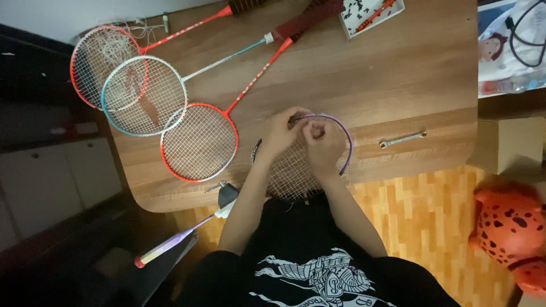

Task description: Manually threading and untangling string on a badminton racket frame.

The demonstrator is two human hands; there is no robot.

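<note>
At the upper left of the frame three strung badminton rackets lie fanned and overlapping on the rounded wooden table (398, 74): a red-rimmed racket with loose white string (105, 65) farthest left, a pale blue-rimmed racket (143, 95) across it, and a second red-rimmed racket (199, 142) lower and nearer the middle, all with handles running toward the upper right, apparently set aside out of the working space. Below them, at the table's near edge, a small metal clamp tool (219, 186) sits just beside the person's arm. In the middle the purple-rimmed racket (341, 139) lies flat on the table's near edge, its head under both hands and its pale shaft and handle pointing down-left off the table, which likely brings the strings close to the body. The left hand (280, 133) is pinched on the string near the rim's top, and the right hand (323, 142) is closed on the strings just beside it. Right of the hands lies a small silver spanner (402, 139), well apart. At the upper middle sits a white tray of small parts (372, 14). The floor is orange wood parquet (432, 216), with an orange spotted toy (512, 227) at the lower right.
</note>
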